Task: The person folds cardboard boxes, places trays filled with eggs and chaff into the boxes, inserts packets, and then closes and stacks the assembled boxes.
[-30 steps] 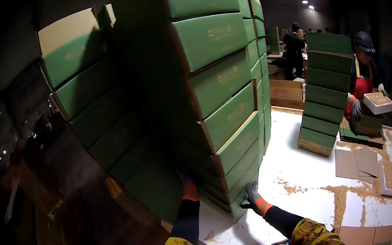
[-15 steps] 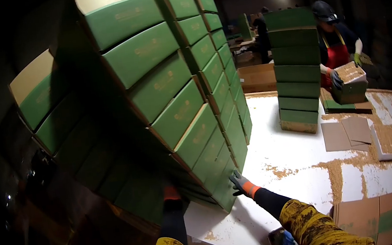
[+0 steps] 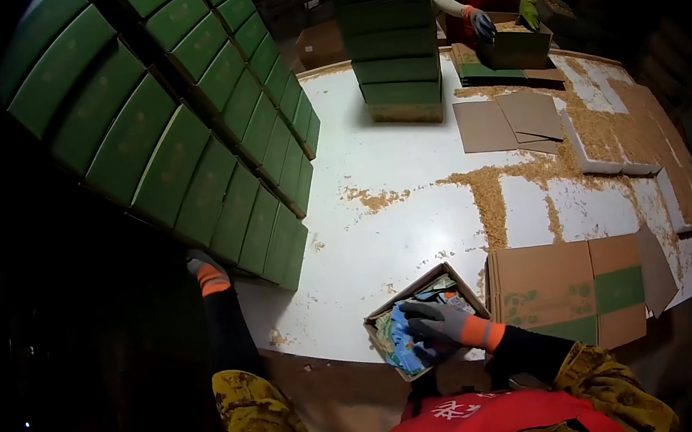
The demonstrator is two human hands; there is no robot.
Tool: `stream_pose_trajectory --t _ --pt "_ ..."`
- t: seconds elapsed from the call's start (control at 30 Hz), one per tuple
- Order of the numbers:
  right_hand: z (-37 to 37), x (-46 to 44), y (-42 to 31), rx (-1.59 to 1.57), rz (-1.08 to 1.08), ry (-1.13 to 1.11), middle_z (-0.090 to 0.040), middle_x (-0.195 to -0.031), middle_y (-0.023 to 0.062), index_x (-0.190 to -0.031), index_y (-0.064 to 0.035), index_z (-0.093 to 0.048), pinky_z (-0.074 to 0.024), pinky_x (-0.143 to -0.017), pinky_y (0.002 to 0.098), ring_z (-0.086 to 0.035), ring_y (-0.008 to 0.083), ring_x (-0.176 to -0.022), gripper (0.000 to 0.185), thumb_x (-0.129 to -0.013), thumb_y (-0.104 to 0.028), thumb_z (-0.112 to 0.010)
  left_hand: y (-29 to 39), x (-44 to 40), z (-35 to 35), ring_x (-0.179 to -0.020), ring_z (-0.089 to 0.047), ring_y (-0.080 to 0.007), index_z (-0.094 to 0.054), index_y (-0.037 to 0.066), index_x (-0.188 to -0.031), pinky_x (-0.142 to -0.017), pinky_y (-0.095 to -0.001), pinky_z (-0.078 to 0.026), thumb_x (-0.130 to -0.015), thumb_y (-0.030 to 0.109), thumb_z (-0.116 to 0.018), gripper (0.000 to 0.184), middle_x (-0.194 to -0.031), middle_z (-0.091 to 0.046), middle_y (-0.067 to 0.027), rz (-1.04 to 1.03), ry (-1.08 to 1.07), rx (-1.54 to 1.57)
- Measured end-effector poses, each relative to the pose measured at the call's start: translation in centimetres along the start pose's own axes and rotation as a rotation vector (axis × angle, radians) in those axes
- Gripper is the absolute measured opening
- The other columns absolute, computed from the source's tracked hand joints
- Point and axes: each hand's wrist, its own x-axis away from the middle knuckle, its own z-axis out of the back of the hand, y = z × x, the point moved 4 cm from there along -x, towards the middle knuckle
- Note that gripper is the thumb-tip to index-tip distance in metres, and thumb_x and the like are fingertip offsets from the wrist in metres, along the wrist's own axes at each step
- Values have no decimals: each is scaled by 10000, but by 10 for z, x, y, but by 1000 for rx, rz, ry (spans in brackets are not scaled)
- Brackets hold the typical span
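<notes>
My right hand [image 3: 444, 325], in a grey glove with an orange cuff, is over a small open cardboard box [image 3: 376, 343] at the table's near edge. Its fingers are apart and rest on blue and green printed packets [image 3: 403, 338] inside. My left hand [image 3: 203, 271], gloved the same way, is beside the lower part of the tall stack of green boxes [image 3: 201, 199]. Its fingers are dark and partly hidden, so whether it grips or touches the stack does not show.
Flattened cartons [image 3: 544, 278] lie right of the small box. Sawdust-like crumbs [image 3: 491, 211] and filled white trays [image 3: 607, 158] cover the right side. Another green stack [image 3: 400, 93] stands further back. A co-worker's gloved hands [image 3: 481, 24] are at a green box [image 3: 520, 48].
My right hand has left the green stack and moved to the small box of packets. My left hand stays by the stack. The view has tilted down and turned right.
</notes>
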Motion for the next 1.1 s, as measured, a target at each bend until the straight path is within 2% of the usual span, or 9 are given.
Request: stream_pose_trajectory --t 0.2,0.3,0.47,0.53,0.63,0.8,0.9,0.97,1.1 --pt "22 73 28 24 38 45 -457 -1274 207 -1193 -12 -434 -507 -819 403 -561 356 -1040 472 -775 -108 -631 13 13 -11 -1306 -344 -295 -316 48 -1421 -1101 -393 -239 -983 322 -363 519 -1444 -362 -125 -3 76 -95" --pt "16 75 53 -126 -26 109 -604 -1133 72 -1356 -25 -417 -488 -837 276 -589 128 -983 473 -963 -269 -516 16 13 -15 -1305 -345 -296 -312 44 -1422 -1102 -391 -236 -981 316 -373 522 -1443 -363 -127 -19 85 -130" --pt "-1 44 38 -86 42 125 -553 -1142 102 -1231 -63 -469 -506 -743 306 -601 190 -929 371 -889 -167 -565 21 16 -38 -1304 -347 -298 -304 38 -1424 -1102 -389 -232 -976 305 -391 529 -1441 -365 -132 -57 49 -185" --pt "-11 39 9 -673 -340 166 -567 -1018 45 -1274 -102 -491 -476 -660 260 -559 121 -778 386 -910 -195 -582 22 17 -42 -1303 -347 -298 -301 35 -1425 -1102 -388 -230 -974 301 -398 532 -1440 -366 -133 -81 34 -229" --pt "-23 39 12 -662 -280 170 -553 -916 -14 -1327 -122 -481 -442 -641 228 -481 56 -740 422 -946 -291 -549 24 14 -46 -1302 -348 -299 -297 32 -1426 -1103 -386 -228 -971 294 -408 537 -1438 -367 -136 -187 -13 -336" --pt "2 81 -23 -22 -154 263 -564 -1217 168 -1283 -89 -496 -441 -920 368 -570 313 -1063 420 -950 -345 -495 38 7 -48 -1301 -350 -301 -289 25 -1428 -1103 -383 -224 -966 284 -425 546 -1436 -369 -140 -523 -98 -273" --pt "30 136 -22 229 73 439 -596 -1158 158 -1297 -105 -476 -477 -850 387 -608 327 -955 424 -946 -342 -500 85 90 -39 -1300 -351 -302 -285 22 -1429 -1104 -382 -221 -964 277 -436 552 -1435 -371 -143 -664 -69 2" --pt "70 192 -38 147 -247 548 -592 -1169 143 -1297 -113 -477 -484 -836 393 -614 323 -941 415 -936 -314 -519 116 184 -36 -1299 -351 -303 -282 19 -1429 -1104 -381 -219 -962 273 -443 556 -1434 -371 -144 -728 -168 167" --pt "180 318 -4 367 -375 1053 -546 -1242 164 -1319 -117 -468 -468 -888 394 -594 348 -1002 469 -904 -315 -555 118 418 -65 -1298 -352 -305 -276 14 -1431 -1104 -378 -216 -958 264 -457 565 -1432 -373 -148 -678 -762 227"
